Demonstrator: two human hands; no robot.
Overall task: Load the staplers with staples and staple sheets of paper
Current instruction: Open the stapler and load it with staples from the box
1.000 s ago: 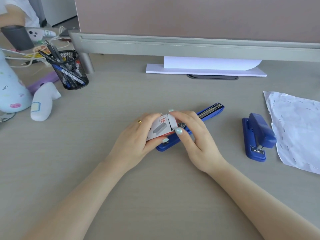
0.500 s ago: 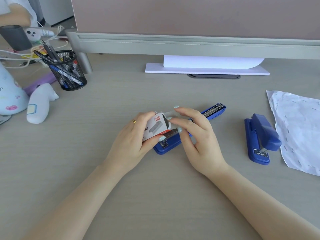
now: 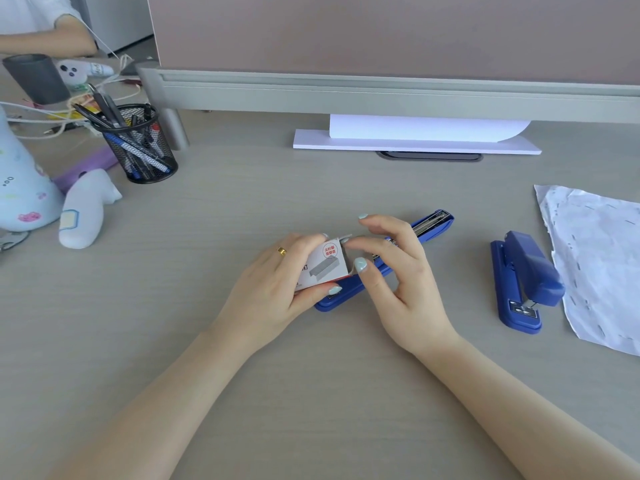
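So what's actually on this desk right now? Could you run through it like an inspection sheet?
Surface: grey wood-grain desk, backed by a partition panel.
Job's things: staple box; opened blue stapler lying flat beneath the hands; closed blue stapler to the right; stapled, crumpled sheet; stack of white paper at the back.
Clutter: mesh pen cup, dark cup, white plush toys.
Hands: left hand holds the staple box; right hand fingers pinch at its open end.
Cables: white cords far left.
Surroundings: another person's arm top left.
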